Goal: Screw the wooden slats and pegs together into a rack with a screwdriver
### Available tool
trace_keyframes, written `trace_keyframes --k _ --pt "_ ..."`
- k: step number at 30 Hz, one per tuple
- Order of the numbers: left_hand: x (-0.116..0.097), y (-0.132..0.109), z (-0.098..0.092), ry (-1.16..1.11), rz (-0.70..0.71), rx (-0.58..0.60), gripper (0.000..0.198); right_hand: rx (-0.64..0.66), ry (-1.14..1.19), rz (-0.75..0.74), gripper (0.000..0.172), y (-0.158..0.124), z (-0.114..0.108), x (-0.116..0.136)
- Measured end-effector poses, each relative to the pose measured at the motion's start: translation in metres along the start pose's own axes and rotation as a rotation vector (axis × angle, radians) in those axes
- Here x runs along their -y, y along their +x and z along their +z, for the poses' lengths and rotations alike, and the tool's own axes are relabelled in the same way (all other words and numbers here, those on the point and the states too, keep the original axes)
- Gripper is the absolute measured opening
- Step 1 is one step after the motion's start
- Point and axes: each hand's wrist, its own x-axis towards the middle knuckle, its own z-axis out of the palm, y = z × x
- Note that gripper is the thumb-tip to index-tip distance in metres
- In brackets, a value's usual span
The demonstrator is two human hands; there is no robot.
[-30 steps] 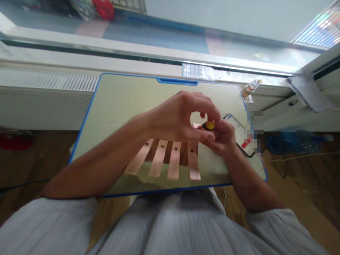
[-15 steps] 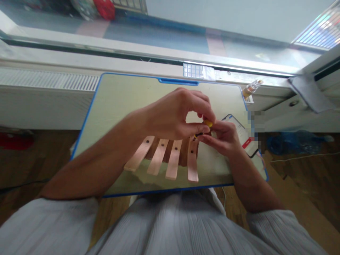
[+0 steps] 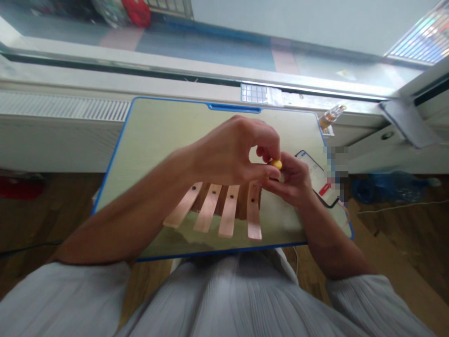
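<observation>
A wooden slat assembly, several pale strips fixed across a darker piece, lies on the blue-edged lap table. Both my hands meet above its right end. My left hand is curled, thumb and fingers pinching a small yellow-handled tool. My right hand is closed too, its fingers on the same tool from the right. The tool's tip is hidden by the fingers.
A phone with a lit screen lies on the table just right of my hands. A small glass bottle rests on the sill at the table's far right corner. A window ledge and radiator grille run behind. Wooden floor lies either side.
The yellow tool has shifted slightly between my fingers and now shows less of its dark shaft. The slats and hands have barely moved.
</observation>
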Motion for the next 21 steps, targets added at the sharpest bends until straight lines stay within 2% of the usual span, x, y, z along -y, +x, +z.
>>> trace_keyframes --k 5,7,14,17,21 --pt "0.002 0.0 -0.003 -0.006 0.035 0.035 0.002 0.163 -0.031 0.018 0.024 0.002 -0.012 0.001" --pt "0.003 0.0 -0.002 -0.014 0.036 0.041 0.004 0.143 -0.061 0.001 0.022 0.001 -0.014 0.0" --pt "0.005 -0.001 0.003 0.016 -0.047 -0.002 0.018 0.045 -0.066 -0.008 0.033 -0.003 -0.005 -0.007" --pt "0.003 -0.001 0.004 0.069 -0.078 -0.011 0.019 0.024 -0.079 -0.031 0.036 -0.002 -0.001 -0.004" --pt "-0.001 0.0 0.005 0.105 -0.052 -0.013 0.018 -0.005 -0.135 -0.06 0.033 -0.001 0.003 0.003"
